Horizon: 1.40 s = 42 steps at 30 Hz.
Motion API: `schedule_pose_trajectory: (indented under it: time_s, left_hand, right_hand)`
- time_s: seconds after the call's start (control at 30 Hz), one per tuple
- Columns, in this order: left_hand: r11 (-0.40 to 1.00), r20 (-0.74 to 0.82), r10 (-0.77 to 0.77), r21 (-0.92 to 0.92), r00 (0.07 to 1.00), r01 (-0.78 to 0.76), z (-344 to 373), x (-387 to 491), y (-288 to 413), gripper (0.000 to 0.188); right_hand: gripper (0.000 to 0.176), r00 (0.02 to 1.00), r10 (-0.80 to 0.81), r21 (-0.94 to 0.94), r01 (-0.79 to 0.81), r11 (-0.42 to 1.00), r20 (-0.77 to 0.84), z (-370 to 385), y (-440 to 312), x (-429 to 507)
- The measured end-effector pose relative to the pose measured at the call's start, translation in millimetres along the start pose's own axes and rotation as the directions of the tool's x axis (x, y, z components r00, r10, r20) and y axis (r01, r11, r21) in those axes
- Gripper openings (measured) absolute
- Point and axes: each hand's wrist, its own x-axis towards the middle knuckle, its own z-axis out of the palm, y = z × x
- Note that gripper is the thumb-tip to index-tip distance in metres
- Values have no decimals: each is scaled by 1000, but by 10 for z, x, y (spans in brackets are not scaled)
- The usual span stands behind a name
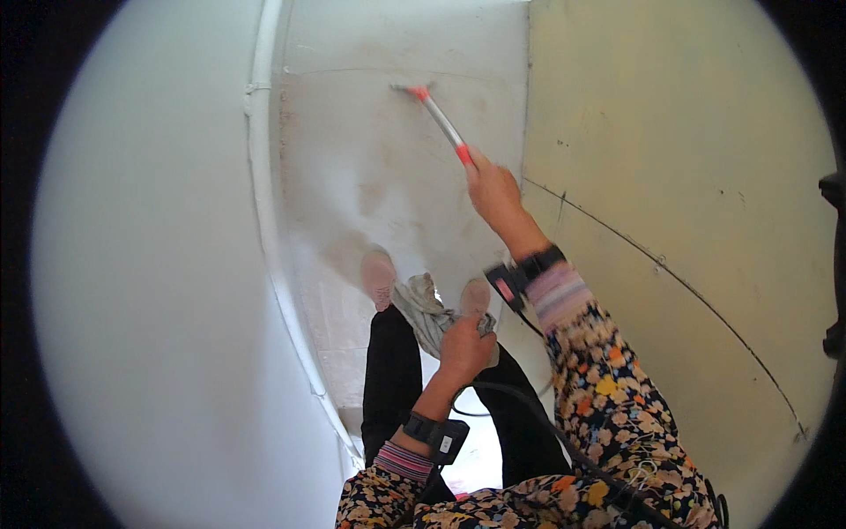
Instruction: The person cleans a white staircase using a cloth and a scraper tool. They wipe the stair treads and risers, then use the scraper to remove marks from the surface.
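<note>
My right hand (pixel 494 192) is closed around the red and silver handle of a squeegee-like tool (pixel 441 119). Its dark crosswise head is blurred and lies over the floor (pixel 344 145) at the top middle; whether it touches the floor I cannot tell. My left hand (pixel 466 350) grips a crumpled grey-white cloth (pixel 429 324), which hangs in front of my legs, between the two pink shoes. Reddish-brown smudges mark the light floor.
A white pipe (pixel 261 165) runs along the foot of the pale wall (pixel 152 231) on the left. On the right stands a yellowish panel or wall (pixel 661 132) with a dark seam. A black cable (pixel 529 397) crosses near my left forearm.
</note>
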Motion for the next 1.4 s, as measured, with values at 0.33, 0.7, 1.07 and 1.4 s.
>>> schedule_pose_trajectory:
  time_s: [0.33,0.7,1.07,1.4]
  left_hand:
    - [1000,8,6,16,1000,-6,4,-5,-40,26]
    - [999,-4,26,40,1000,-26,125,9,-49,32]
    - [998,14,60,-5,998,-60,188,19,-36,26]
    - [995,-82,2,-103,997,-10,82,61,46,27]
  right_hand:
    - [30,993,121,8,-121,993,18,99,377,-298]
    - [36,967,213,234,-177,956,-138,394,939,-671]
    - [35,998,18,1,-18,1000,-62,178,726,-471]
    - [27,979,-182,-144,194,970,92,-139,359,-637]
